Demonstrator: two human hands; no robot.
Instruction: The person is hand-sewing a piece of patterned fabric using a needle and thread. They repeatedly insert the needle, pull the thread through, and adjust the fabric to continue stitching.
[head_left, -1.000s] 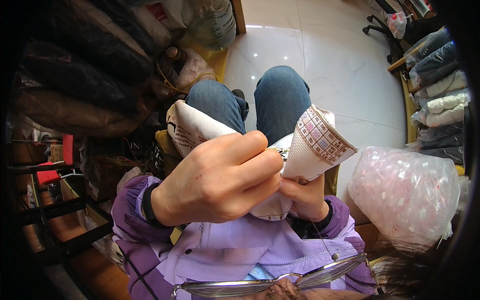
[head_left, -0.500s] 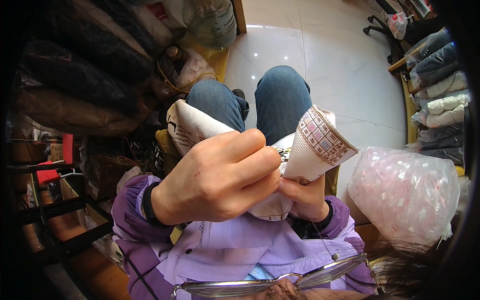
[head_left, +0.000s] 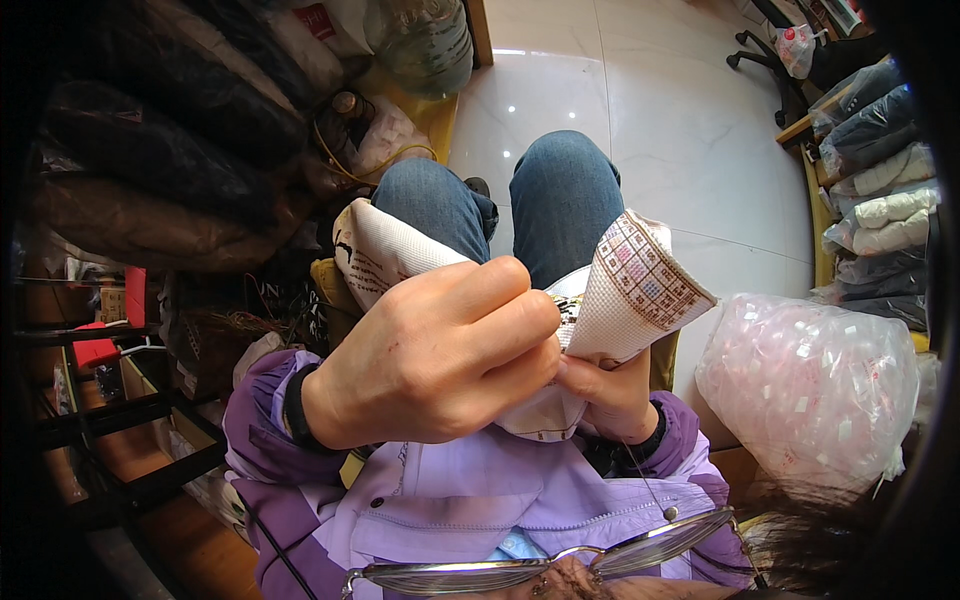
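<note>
My left hand (head_left: 435,355) is closed over the middle of a cream cross-stitch cloth (head_left: 390,245), its fingertips hidden against the fabric. My right hand (head_left: 610,390) grips the cloth from the right, thumb forward, under a raised folded corner printed with a brown grid and pale coloured squares. Dark stitched or printed marks show on the left part of the cloth and between my hands. The cloth rests across my lap over my jeans (head_left: 560,190). A thin thread hangs below my right hand.
Dark bundled garments (head_left: 190,140) and a large plastic water bottle (head_left: 420,50) are at upper left, a black rack (head_left: 140,410) at lower left. Folded bagged clothes (head_left: 880,210) on shelving and a big clear bag (head_left: 810,390) are on the right. A wheeled chair (head_left: 770,70) stands behind.
My left hand has shifted very slightly up and left over the last second. My right hand and the cloth look the same.
</note>
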